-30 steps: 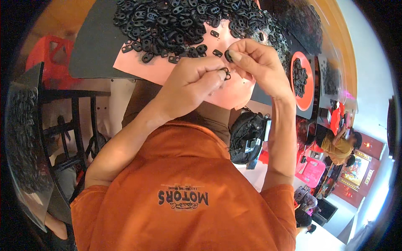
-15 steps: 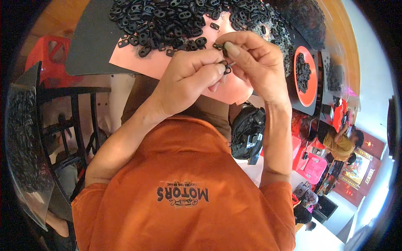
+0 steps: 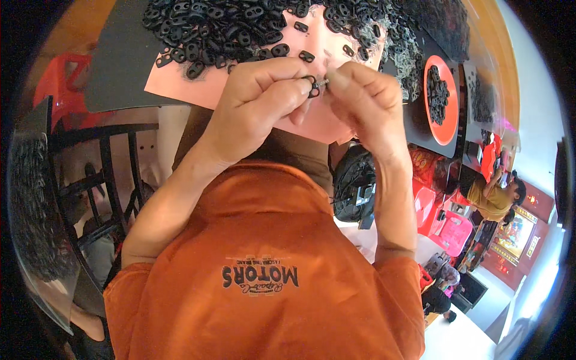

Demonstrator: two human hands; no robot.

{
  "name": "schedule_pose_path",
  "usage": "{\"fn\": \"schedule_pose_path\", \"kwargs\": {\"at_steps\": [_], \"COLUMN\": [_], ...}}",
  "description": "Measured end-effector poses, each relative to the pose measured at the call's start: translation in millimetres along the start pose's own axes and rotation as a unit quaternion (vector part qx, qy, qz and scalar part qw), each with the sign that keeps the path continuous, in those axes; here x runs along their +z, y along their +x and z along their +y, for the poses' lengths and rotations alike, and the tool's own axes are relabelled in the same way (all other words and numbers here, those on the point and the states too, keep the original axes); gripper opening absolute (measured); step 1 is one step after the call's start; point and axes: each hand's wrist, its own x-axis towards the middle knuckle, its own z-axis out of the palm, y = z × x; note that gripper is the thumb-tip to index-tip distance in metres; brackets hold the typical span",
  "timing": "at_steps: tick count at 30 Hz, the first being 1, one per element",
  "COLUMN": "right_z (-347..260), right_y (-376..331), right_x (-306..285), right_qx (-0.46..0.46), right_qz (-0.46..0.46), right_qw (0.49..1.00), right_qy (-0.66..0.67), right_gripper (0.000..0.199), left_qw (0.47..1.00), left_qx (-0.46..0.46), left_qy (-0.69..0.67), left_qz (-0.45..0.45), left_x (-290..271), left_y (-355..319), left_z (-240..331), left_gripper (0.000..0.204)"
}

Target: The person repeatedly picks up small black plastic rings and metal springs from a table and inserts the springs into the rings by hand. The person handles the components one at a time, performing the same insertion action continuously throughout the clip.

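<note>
My left hand (image 3: 255, 108) pinches a small black two-hole plastic cord-lock piece (image 3: 313, 91) between thumb and forefinger. A thin metal spring (image 3: 323, 83) sticks out from that piece toward my right hand (image 3: 369, 105). The right thumb and forefinger are closed at the spring's outer end. Whether the right hand also holds a black part is hidden. Both hands are over a pink sheet (image 3: 174, 87), and a heap of black cord-lock parts (image 3: 210, 30) lies just beyond them. One loose black part (image 3: 306, 56) rests near my fingertips.
Tangled small springs (image 3: 403, 57) lie at the right of the sheet. Farther right, a red-orange plate (image 3: 444, 135) holds black pieces. A red stool (image 3: 69, 84) and a black chair frame (image 3: 105, 141) stand at left. A black bag (image 3: 351, 186) is below the table edge. Another person (image 3: 495, 198) is at far right.
My hands have drawn level, with the spring now between them at the cord-lock piece. The black part seen at my right fingertips is out of sight. The whole view has shifted slightly.
</note>
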Motion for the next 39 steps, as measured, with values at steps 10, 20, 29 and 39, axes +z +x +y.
{"fn": "schedule_pose_path", "kwargs": {"at_steps": [10, 20, 29, 39], "right_z": [0.7, 9.4, 8.8, 9.7], "right_y": [3.8, 6.4, 5.0, 0.5], "right_x": [-7.6, -9.9, -13.4, -12.9], "right_qx": [0.018, 0.044, 0.054, 0.054], "right_qz": [-0.036, -0.027, -0.052, -0.043], "right_qw": [0.982, 0.982, 0.982, 0.984], "right_qy": [0.183, 0.18, 0.176, 0.166], "right_gripper": [0.024, 0.028, 0.024, 0.023], "left_qw": [0.999, 0.999, 0.997, 0.994], "left_qx": [-0.027, -0.034, -0.019, -0.008], "left_qy": [0.009, 0.017, 0.045, 0.093], "left_qz": [-0.027, -0.038, -0.057, -0.06], "left_x": [-4.6, -4.6, -4.1, -3.1], "left_y": [4.0, 5.6, 6.3, 6.3], "left_z": [-0.8, 3.3, -3.3, -6.6], "left_gripper": [0.019, 0.02, 0.021, 0.022]}}
